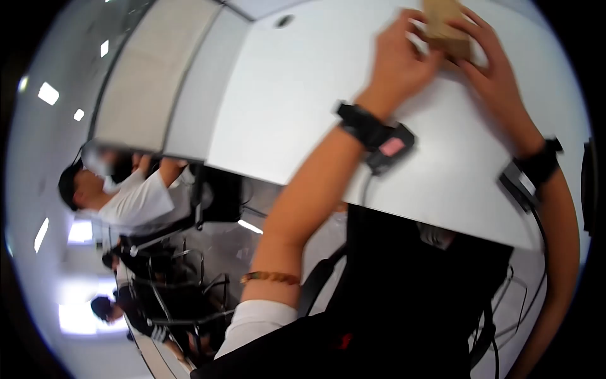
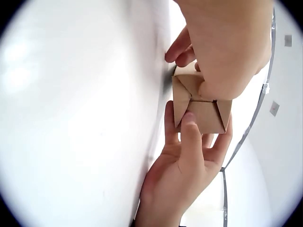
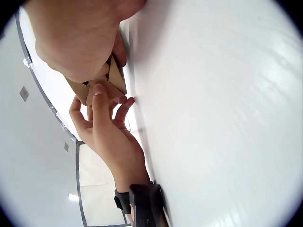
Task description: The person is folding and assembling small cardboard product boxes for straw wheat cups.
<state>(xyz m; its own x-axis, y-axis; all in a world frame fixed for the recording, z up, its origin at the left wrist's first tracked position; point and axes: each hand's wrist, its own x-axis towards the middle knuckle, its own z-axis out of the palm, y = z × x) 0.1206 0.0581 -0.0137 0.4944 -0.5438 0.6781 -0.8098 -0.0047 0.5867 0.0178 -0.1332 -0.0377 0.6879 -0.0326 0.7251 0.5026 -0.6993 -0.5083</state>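
Small brown cardboard box (image 1: 447,41) held up over the white table (image 1: 303,114), well in from the table's near edge; cannot tell whether its underside touches the tabletop; end flaps (image 2: 208,118) folded inward, narrow gaps at the creases; left hand (image 1: 404,63) on the box, fingers bent round it and spread only about its width, thumb (image 3: 99,106) laid on the folded end; right hand (image 1: 495,69) on the opposite side, likewise curled to the box's width, its thumb (image 2: 191,142) on a flap; both hands above the table; black wrist straps on both arms, the left one's camera (image 1: 390,148) bearing a pinkish label, over the table near its front edge; beaded bracelet (image 1: 271,276) on the left forearm, short of the table; dark round spot (image 1: 284,21) on the tabletop, toward its far left; person in a white top (image 1: 142,202) off the table's left side.
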